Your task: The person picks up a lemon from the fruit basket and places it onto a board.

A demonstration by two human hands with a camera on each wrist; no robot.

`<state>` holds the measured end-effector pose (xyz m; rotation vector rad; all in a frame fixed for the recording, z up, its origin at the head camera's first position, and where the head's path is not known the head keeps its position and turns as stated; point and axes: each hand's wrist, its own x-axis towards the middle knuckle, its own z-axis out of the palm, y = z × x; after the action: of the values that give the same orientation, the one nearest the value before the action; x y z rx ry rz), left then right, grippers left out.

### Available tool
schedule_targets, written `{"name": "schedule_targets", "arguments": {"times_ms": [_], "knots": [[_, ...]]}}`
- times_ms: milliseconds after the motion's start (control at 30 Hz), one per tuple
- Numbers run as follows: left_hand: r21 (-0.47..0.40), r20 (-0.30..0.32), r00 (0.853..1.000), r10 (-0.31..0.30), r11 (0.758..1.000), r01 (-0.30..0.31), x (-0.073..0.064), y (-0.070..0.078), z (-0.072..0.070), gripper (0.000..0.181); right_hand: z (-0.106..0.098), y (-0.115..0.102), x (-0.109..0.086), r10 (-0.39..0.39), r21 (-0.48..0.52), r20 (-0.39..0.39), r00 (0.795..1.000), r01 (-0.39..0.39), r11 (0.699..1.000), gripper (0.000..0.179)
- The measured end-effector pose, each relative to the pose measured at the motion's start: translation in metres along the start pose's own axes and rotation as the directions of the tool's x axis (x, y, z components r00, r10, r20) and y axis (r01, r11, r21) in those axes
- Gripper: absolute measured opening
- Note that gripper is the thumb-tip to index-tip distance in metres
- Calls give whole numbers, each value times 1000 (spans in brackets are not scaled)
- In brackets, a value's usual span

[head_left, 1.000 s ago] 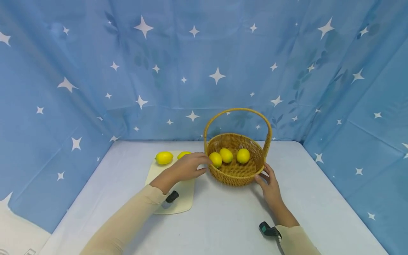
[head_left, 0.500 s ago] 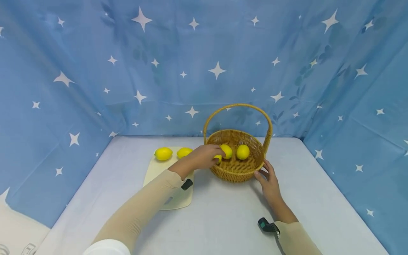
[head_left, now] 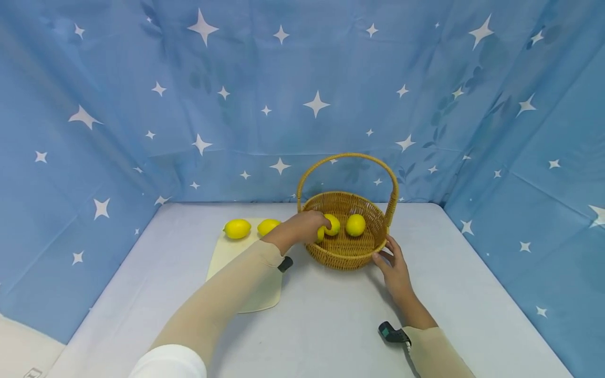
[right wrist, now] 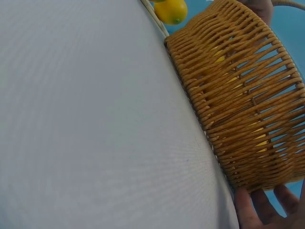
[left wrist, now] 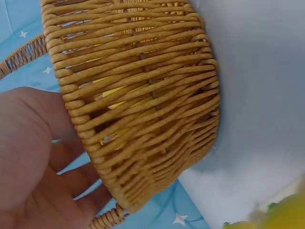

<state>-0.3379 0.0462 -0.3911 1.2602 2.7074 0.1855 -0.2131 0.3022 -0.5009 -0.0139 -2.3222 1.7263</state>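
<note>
A round wicker basket (head_left: pixel 345 262) with a tall arched handle stands toward the back of the table. My left hand (head_left: pixel 308 226) reaches over its left rim and holds a lemon (head_left: pixel 320 234) inside, partly hidden by the fingers. Beside it in the basket lie a second lemon (head_left: pixel 333 224) and a third lemon (head_left: pixel 355 225). In the left wrist view the basket's woven wall hides what the fingertips grip. My right hand (head_left: pixel 396 273) holds the basket at its right side, thumb toward the front, fingers against the outer wall.
Left of the basket lies a cream cutting board (head_left: pixel 222 262), partly covered by my left forearm. On its far end rest one lemon (head_left: pixel 237 229) and another lemon (head_left: pixel 268 227). A blue star-patterned curtain (head_left: pixel 246 126) encloses the white table (head_left: pixel 331 325).
My left hand has moved right from the basket's left rim to inside it, fingers coming round the leftmost lemon. The right hand stays at the basket's side.
</note>
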Motion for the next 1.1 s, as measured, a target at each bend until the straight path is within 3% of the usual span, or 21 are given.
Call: {"name": "schedule_targets", "arguments": {"times_ms": [167, 300, 500, 733, 1100], "knots": [[25, 69, 996, -65, 998, 63, 6, -1, 1, 51, 2, -1, 2, -6, 9, 7, 1000, 6, 1000, 75], [-13, 121, 986, -112, 993, 114, 9, -2, 0, 53, 3, -7, 3, -13, 30, 22, 1000, 13, 999, 74], [-49, 121, 984, -131, 989, 138, 9, -2, 1, 54, 5, -37, -5, -11, 10, 36, 999, 11, 1000, 72], [-94, 182, 967, -178, 976, 198, 7, 3, 2, 49, 4, -36, -8, -3, 7, 37, 999, 3, 1000, 71], [-111, 99, 987, -128, 984, 138, 8, 3, 9, 49, 2, -37, -13, 6, -11, 27, 1000, -6, 1000, 71]]}}
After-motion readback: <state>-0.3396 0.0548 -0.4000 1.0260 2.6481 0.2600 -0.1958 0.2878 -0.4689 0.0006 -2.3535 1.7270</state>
